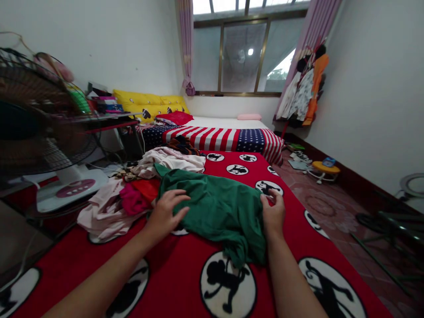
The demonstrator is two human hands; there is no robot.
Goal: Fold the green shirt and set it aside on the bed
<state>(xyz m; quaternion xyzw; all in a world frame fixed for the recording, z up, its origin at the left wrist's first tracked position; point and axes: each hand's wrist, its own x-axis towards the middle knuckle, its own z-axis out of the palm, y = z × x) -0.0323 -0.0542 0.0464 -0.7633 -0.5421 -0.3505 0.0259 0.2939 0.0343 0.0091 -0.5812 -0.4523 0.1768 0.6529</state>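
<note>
Prob. smoothing green cloth [218, 198] on red blanket [175, 274], w/ left hand [165, 213] spread wide over L end, right hand [274, 214] curled at R edge (can't tell if pinching). Next, needs soft tugs, both ends. Nearby: pale pink cloth [102, 216].

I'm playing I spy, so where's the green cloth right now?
In the head view, the green cloth lies mid-picture on the red cover, right of heaped clothes, with the left hand and right hand at its two ends.
</note>
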